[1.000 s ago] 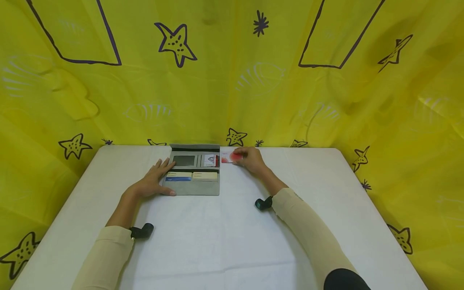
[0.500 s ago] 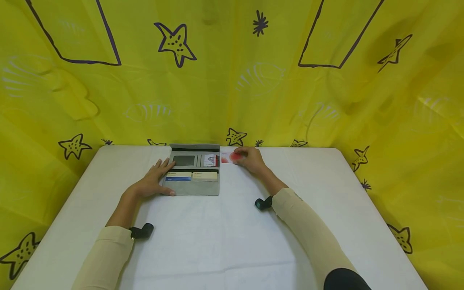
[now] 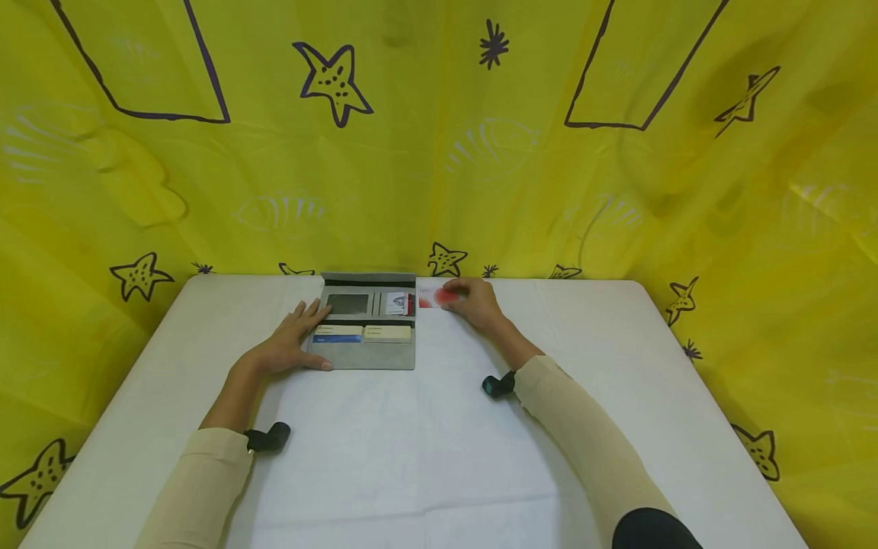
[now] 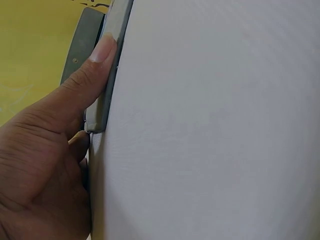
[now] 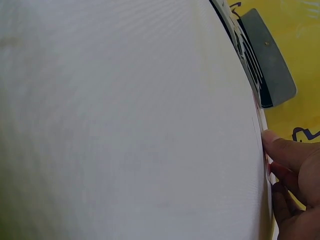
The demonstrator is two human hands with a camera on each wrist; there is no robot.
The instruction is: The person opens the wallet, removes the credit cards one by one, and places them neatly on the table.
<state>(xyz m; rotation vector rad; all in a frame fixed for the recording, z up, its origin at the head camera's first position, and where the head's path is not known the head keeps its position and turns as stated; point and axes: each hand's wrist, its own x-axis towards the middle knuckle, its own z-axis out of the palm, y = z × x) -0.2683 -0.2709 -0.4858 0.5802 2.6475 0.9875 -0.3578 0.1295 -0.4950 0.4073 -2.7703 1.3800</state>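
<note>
Right hand (image 3: pixel 476 305) pinches red-white card (image 3: pixel 427 298), lengthwise along far edge of white desk (image 3: pixel 363 457), beside unfolded grey wallet (image 3: pixel 373 356); left hand (image 3: pixel 289 343), straight-fingered, touches it.

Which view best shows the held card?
The head view: the card shows its printed face there, partly covered by the right hand. The right wrist view catches only a thin edge; the left wrist view, none.

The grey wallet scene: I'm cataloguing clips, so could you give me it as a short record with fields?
Wallet: open on the white table
Lower pockets: cards side by side, blue and cream showing
Left hand: rests at the wallet's left edge
Right hand: pinches a red-and-white card just right of the wallet
Backdrop: yellow, starfish drawings
</note>
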